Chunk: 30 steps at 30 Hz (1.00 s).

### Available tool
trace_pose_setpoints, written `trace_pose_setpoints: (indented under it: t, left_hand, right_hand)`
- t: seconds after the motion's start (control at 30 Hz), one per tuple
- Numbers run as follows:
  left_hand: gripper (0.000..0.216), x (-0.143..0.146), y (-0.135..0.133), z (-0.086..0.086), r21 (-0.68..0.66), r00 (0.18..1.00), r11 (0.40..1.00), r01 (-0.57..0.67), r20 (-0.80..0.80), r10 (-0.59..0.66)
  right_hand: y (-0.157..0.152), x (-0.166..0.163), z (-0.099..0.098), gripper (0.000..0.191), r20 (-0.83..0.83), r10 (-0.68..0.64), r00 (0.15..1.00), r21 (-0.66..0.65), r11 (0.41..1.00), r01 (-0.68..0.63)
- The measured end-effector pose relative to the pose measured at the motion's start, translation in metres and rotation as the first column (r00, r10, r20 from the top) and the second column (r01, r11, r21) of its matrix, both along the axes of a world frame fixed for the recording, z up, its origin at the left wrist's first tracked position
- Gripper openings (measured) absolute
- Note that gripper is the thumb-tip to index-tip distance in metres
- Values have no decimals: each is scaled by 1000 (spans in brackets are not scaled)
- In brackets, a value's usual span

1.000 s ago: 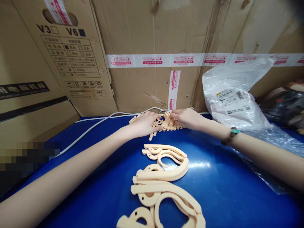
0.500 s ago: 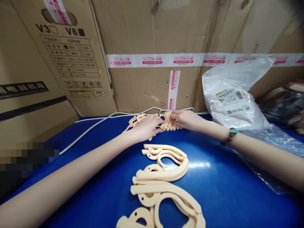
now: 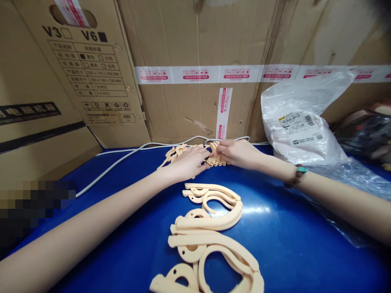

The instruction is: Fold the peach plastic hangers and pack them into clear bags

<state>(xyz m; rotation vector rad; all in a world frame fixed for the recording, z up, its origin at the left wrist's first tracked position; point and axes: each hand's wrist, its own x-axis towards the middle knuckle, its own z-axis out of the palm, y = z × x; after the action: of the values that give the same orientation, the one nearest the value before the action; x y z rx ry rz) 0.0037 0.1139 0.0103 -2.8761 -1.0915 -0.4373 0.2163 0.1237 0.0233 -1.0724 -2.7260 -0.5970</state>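
Observation:
Both my hands reach to the far side of a blue table [image 3: 284, 228], onto a heap of cream plastic curved pieces [image 3: 214, 156] by the cardboard wall. My left hand [image 3: 187, 162] lies palm down over the heap's left part, fingers curled over some pieces. My right hand [image 3: 236, 152] pinches pieces at the heap's right end. A second row of larger cream hook-shaped pieces [image 3: 210, 236] lies on the blue table nearer to me. A bracelet [image 3: 297, 175] is on my right wrist.
Big cardboard boxes [image 3: 195, 61] wall off the back and left. A white cable [image 3: 122, 160] runs along the table's far edge. A clear plastic bag with a label [image 3: 299, 130] lies at the right, with dark items [image 3: 363, 136] behind it.
My left hand slid a little to the right over the heap, uncovering pieces at its left. My right hand stayed nearly still. The view tilted slightly.

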Motion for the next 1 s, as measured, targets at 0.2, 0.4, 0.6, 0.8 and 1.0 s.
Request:
trace_pose_setpoints:
  t: [0.2,0.4,0.6,0.8,1.0]
  left_hand:
    - [24,1,0,0,-28,997,1000,-15,80,17]
    - [28,-1,-1,14,91,946,987,-134,308,100]
    - [17,3,-1,26,-14,858,989,-150,495,137]
    - [18,11,-4,23,-557,686,821,124,646,335]
    - [18,7,-4,26,-718,546,540,438,690,475]
  right_hand:
    - [-28,-19,9,33,-205,144,968,-213,959,-187]
    - [-61,-33,21,41,-170,172,970,-409,884,-228]
    - [-57,-31,24,26,-150,101,983,-709,682,-178]
    - [-38,-22,28,24,-367,60,928,-588,759,-281]
    - [-26,-15,33,29,-555,-47,831,-410,884,-224]
